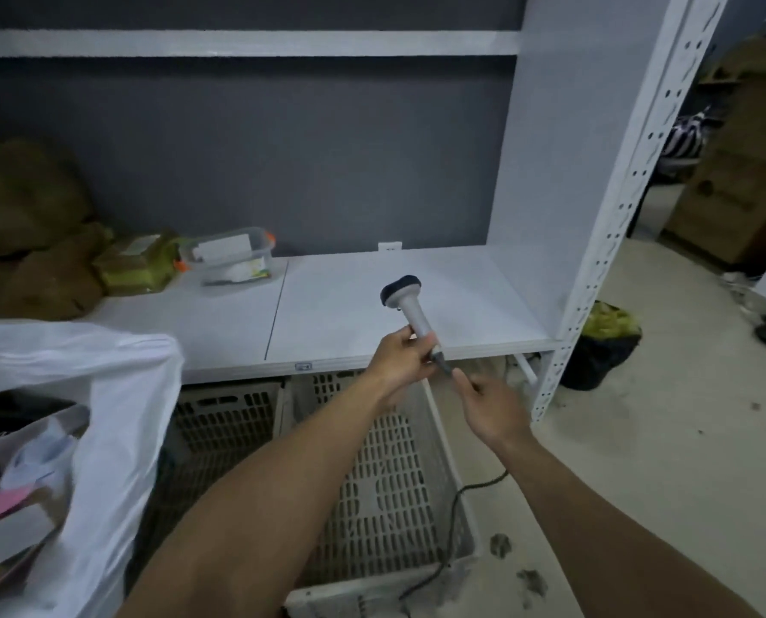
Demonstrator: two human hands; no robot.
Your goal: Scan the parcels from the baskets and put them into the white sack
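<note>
White sack (118,417) far left, mouth open, parcels (15,519) inside. Pulled-out basket (385,483) under the forearms, no parcel visible in it. Left hand (401,356) wrapped round the scanner (410,305) handle. Its long axis tilts up and away, head over the shelf (336,305). Right hand (490,408) just right of it, fingertips seemingly pinching the cable (452,515) at the handle's base. Sack lies nearer the left arm.
</note>
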